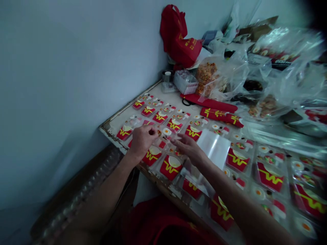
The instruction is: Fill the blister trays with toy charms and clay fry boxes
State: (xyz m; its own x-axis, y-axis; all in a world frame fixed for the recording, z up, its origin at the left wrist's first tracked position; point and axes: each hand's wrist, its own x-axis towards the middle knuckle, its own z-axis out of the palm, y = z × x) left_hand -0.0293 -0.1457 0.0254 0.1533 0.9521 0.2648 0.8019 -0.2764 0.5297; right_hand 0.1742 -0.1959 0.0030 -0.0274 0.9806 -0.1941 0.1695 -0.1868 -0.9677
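My left hand (pixel 144 140) is closed, fingers curled in a pinch; what lies in it is hidden. My right hand (pixel 187 146) reaches in from the right, thumb and fingers pressed together at a clear plastic packet. Between the hands a fried-egg piece (pixel 167 131) and a small red piece (pixel 162 144) show through clear plastic. Under and around both hands lie rows of clear packets with red pockets marked in yellow zigzags, such as this red pocket (pixel 171 167). A stack of clear plastic sheets (pixel 214 144) lies beside my right forearm.
The worn table edge (pixel 114 140) runs near the wall on the left. Farther back are a red cloth bag (pixel 180 41), a clear box (pixel 185 82), a bag of orange-brown pieces (pixel 207 76), a long red strip (pixel 209 102) and a rolled red cloth (pixel 221 116). Plastic bags crowd the right.
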